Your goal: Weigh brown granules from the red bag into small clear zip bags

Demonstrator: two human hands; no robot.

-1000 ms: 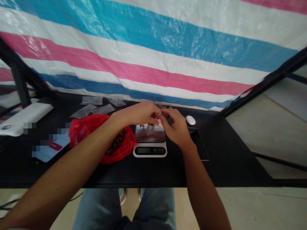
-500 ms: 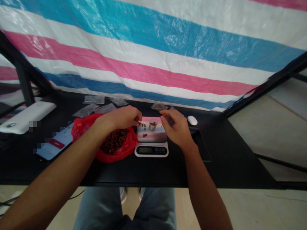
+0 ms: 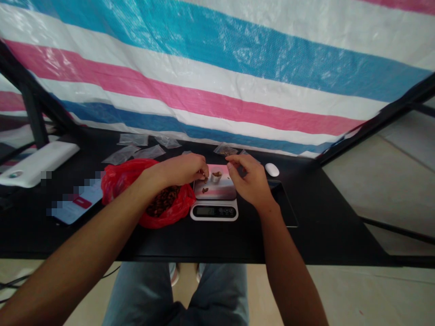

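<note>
My left hand (image 3: pixel 193 170) hovers over the left side of a small digital kitchen scale (image 3: pixel 214 211), its thumb and fingers pinched together at some small brown seed-like pieces. Whether one is between the fingertips is too small to tell. A small clear cup (image 3: pixel 216 176) with brown pieces in it stands on the scale's shiny plate. Further brown pieces (image 3: pixel 205 190) lie loose near the plate's front. Over the right edge of the plate, my right hand (image 3: pixel 249 179) is held with thumb and fingers apart, gripping nothing. Below my left forearm, a red plastic bag (image 3: pixel 185 203) lies open, full of similar brown pieces.
Several clear plastic bags (image 3: pixel 132 139) lie along the back of the black table (image 3: pixel 326 226); one small bag (image 3: pixel 225 150) holds brown bits. A white mouse (image 3: pixel 272 170) and a dark glossy panel (image 3: pixel 285 203) are at right. A phone (image 3: pixel 76 203) and a white device (image 3: pixel 39 165) are at left.
My left hand has moved a little right and further over the scale plate, covering some loose brown pieces. My right hand stays almost still.
</note>
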